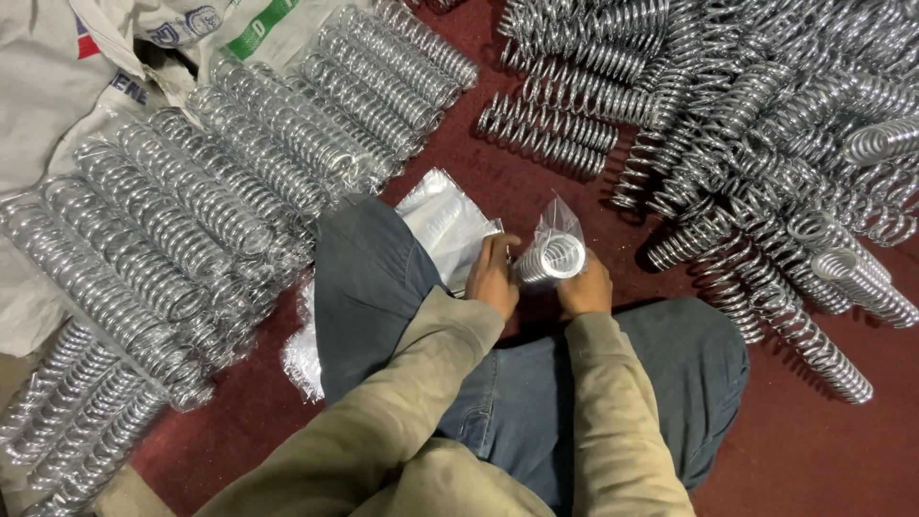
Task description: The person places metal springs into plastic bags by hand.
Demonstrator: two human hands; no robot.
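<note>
A shiny metal coil spring (550, 258) sits at the centre of the view, seen end-on, partly inside a clear plastic bag (557, 222) whose open top stands up above it. The spring is held just above the person's crossed legs, between the two hands. The right hand (586, 287) is closed around the spring and bag from below and from the right side. The left hand (493, 276) is curled at the left edge of the spring, its fingertips pinching the bag's edge; its grip is narrow.

Just left of the left hand, a stack of flat clear plastic bags (445, 222) lies on the dark red floor (804, 450), partly covered by the person's knee in blue jeans (369, 287). Both forearms wear tan sleeves (613, 412).

To the left, rows of bagged springs (191, 211) lie side by side, resting partly on white woven sacks (48, 105) in the upper left corner. To the right and above, a loose pile of bare springs (756, 144) covers the floor, tangled and lying at many angles, well apart from the hands.
</note>
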